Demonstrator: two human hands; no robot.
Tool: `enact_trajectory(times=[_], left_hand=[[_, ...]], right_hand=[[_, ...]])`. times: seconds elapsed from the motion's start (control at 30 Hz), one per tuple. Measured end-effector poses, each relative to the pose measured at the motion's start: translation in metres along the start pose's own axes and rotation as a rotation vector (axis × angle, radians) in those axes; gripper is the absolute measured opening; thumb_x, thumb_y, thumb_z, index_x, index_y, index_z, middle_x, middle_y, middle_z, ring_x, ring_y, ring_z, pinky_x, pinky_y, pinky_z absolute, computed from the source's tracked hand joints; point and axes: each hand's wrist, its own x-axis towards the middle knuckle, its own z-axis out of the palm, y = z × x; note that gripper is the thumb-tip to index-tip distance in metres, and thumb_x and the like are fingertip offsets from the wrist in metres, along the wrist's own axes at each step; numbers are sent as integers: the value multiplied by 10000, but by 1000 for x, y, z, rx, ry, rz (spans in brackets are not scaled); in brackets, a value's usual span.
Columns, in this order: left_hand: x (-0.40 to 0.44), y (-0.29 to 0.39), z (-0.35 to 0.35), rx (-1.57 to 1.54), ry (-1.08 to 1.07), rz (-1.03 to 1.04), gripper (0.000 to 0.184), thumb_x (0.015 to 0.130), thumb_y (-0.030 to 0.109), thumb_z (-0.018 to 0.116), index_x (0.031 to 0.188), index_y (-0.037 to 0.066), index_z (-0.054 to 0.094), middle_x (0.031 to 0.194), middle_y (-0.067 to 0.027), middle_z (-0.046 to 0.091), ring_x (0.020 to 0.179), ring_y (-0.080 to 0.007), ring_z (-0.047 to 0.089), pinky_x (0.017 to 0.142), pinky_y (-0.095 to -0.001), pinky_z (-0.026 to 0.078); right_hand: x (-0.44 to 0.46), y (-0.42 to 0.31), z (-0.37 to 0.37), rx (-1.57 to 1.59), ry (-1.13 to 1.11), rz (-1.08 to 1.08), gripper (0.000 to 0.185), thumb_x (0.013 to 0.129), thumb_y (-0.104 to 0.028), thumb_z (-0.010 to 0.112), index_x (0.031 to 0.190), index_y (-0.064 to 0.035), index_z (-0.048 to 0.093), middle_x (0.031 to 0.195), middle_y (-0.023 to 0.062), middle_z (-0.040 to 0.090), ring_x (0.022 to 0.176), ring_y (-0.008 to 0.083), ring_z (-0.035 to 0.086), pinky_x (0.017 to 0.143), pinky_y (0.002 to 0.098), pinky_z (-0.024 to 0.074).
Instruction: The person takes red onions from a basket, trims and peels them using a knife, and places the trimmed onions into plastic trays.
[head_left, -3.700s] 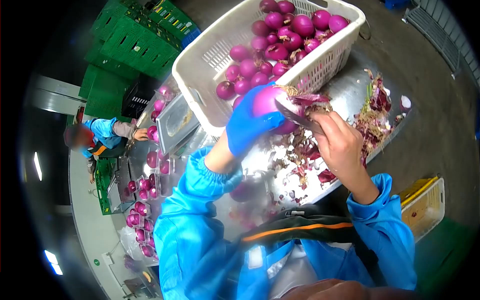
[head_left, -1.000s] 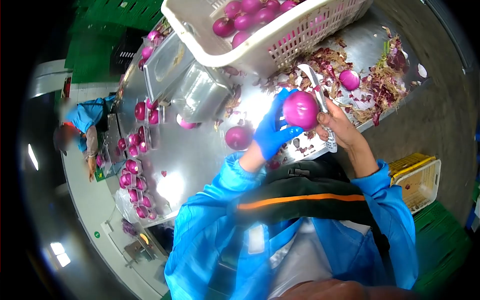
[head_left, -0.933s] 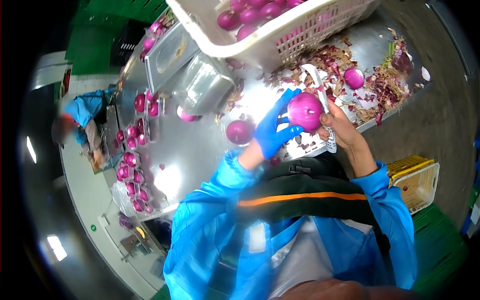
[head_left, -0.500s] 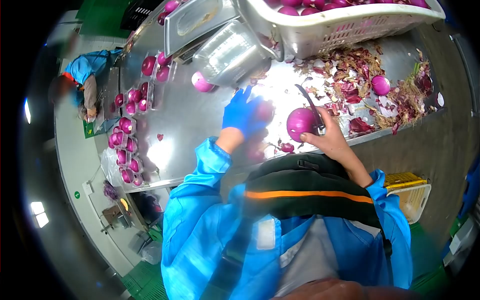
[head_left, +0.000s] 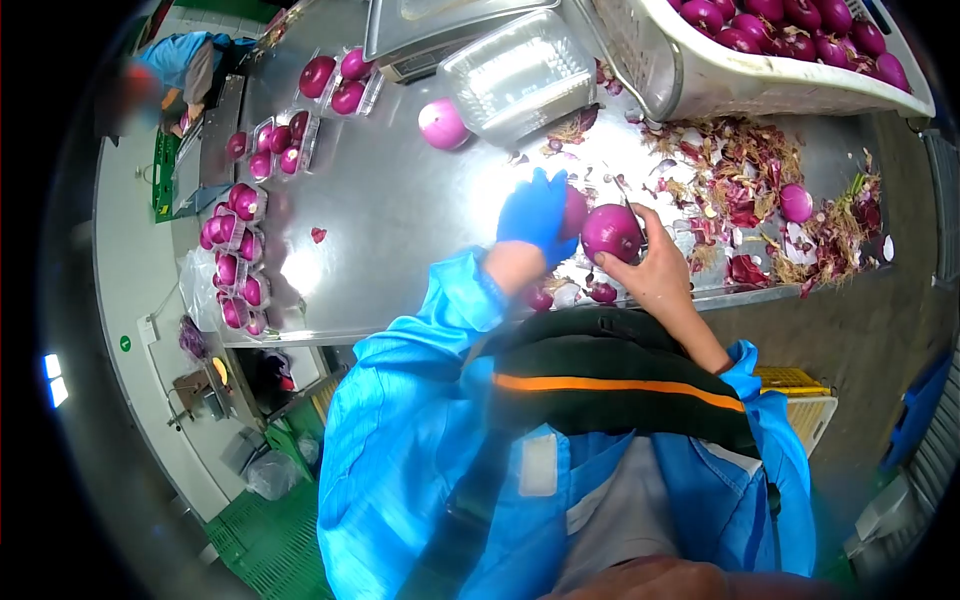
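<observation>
My left hand (head_left: 536,216), in a blue glove and a little blurred, has its fingers curled against the left side of a red onion (head_left: 574,212). Bare, my right hand (head_left: 655,262) grips a larger, smooth red onion (head_left: 610,234) between thumb and fingers. A slim dark curved tool (head_left: 622,188) sticks up from that same hand; its handle is hidden, so I cannot tell its exact kind. The two onions are side by side, almost touching. Small onion pieces (head_left: 603,292) lie on the metal table (head_left: 385,225) just below them.
Onion skins and roots (head_left: 735,175) cover the right side, with a loose onion (head_left: 796,203) among them. A white crate (head_left: 720,90) holds several onions. A clear plastic tub (head_left: 520,75) leans near a pale onion (head_left: 443,123). Packed onions (head_left: 240,203) line the left; a person (head_left: 185,65) works beyond.
My left hand has moved right, and its spread fingers have closed in on the onion beside it. The right hand's onion and tool have turned slightly. The whole view has shifted.
</observation>
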Motion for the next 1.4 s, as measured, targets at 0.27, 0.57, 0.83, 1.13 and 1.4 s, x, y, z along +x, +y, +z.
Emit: enact_trajectory(times=[0.27, 0.57, 0.83, 1.13, 1.4], left_hand=[[-6, 22, -42, -29, -114, -165, 454, 717, 300, 754, 1111, 108, 637, 1074, -171, 601, 982, -349, 592, 838, -448, 505], [-15, -40, 27, -219, 41, 52, 497, 708, 316, 789, 1138, 143, 608, 997, -154, 651, 859, -353, 643, 774, -420, 537], [-13, -23, 30, -23, -50, 35, 843, 714, 332, 786, 1418, 81, 395, 1031, -146, 596, 987, -317, 602, 837, -412, 501], [-15, 0, -3, 42, 93, -55, 107, 737, 174, 684, 835, 142, 711, 882, -114, 688, 825, -323, 661, 682, -424, 557], [-12, -21, 33, -149, -163, -123, 726, 752, 400, 764, 1371, 147, 481, 1212, -163, 584, 1120, -325, 569, 946, -431, 464]], right_hand=[[6, -2, 21, -224, 151, -90, 721, 739, -438, 767, 1321, -113, 492, 1071, 173, 602, 981, 346, 634, 791, 428, 524], [13, 13, 30, -507, 154, -168, 712, 761, -500, 743, 1316, -141, 477, 1002, 148, 555, 755, 327, 650, 570, 409, 529], [12, 8, 24, -492, 123, -164, 676, 723, -426, 795, 1259, -136, 502, 1028, 138, 542, 767, 332, 651, 595, 423, 533], [22, 3, 32, -564, 183, -243, 557, 715, -420, 797, 1070, -80, 535, 943, 126, 572, 708, 307, 656, 548, 397, 528], [24, 0, 24, -505, 63, -187, 562, 753, -426, 770, 1213, -186, 552, 965, 119, 626, 791, 314, 664, 635, 426, 533]])
